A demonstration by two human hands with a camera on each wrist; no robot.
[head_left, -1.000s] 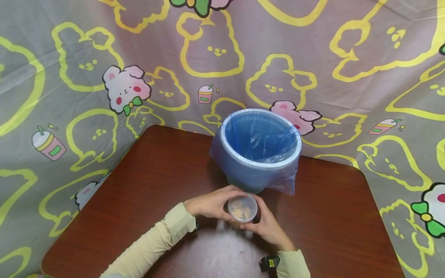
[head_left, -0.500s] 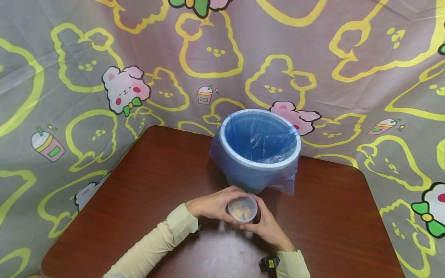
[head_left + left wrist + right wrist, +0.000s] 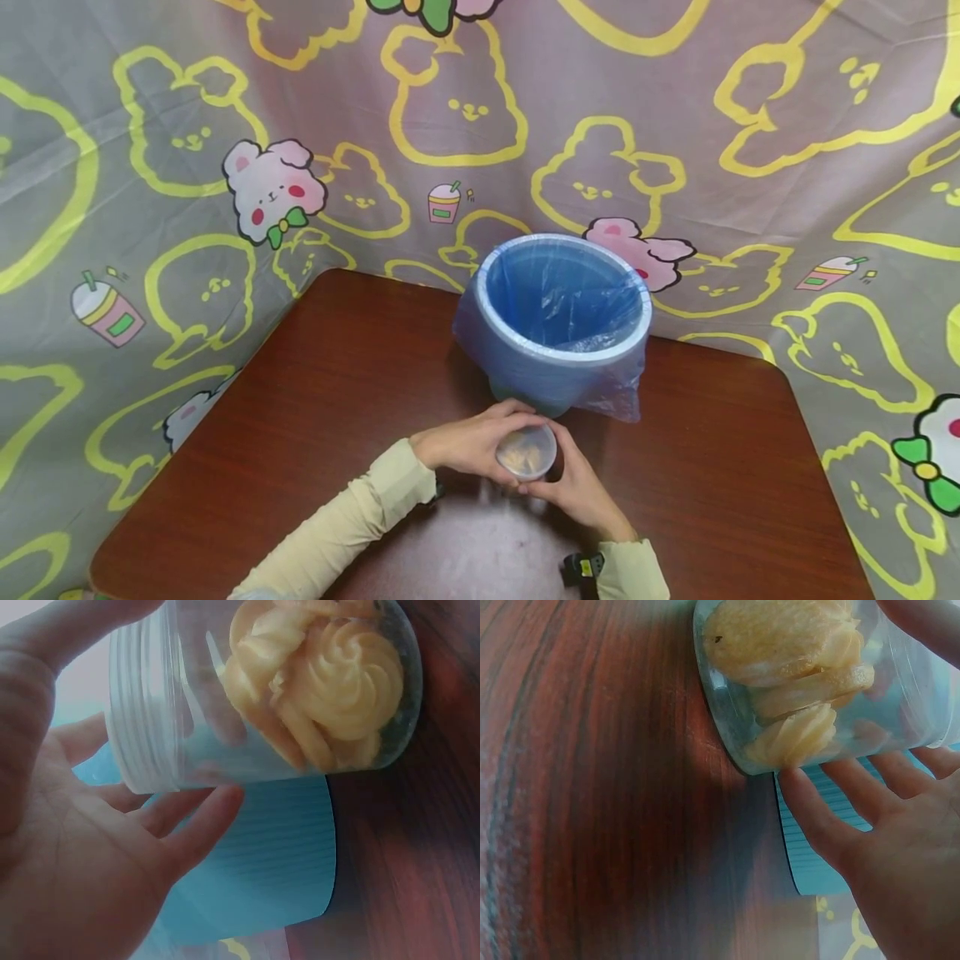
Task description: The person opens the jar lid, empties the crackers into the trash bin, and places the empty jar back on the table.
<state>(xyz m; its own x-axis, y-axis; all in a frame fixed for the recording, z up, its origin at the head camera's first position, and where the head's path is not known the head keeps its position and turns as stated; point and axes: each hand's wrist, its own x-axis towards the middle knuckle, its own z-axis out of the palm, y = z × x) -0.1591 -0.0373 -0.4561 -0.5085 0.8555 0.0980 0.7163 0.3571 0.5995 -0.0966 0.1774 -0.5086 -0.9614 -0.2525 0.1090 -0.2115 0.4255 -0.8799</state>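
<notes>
A clear plastic jar [image 3: 527, 454] stands between my two hands, with several swirled butter cookies [image 3: 351, 679] inside. Its translucent ribbed lid [image 3: 142, 705] faces up toward the head camera. My left hand [image 3: 468, 446] grips the jar from the left near the lid, thumb on the near side and fingers round the far side. From the right, my right hand [image 3: 576, 483] holds the jar lower on its body, fingertips against the wall in the right wrist view. Both thumbs come close together at the front. Whether the jar's base touches the table cannot be told.
Just behind the jar is a blue bin [image 3: 558, 379] lined with a thin blue plastic bag [image 3: 618, 392], its mouth upward. The dark reddish wooden table [image 3: 360, 358] ends at a patterned cloth backdrop [image 3: 465, 83] behind and at the sides.
My left hand and forearm have shifted slightly to the right around the lid. The jar has moved only a little, and my right hand stays nearly where it was.
</notes>
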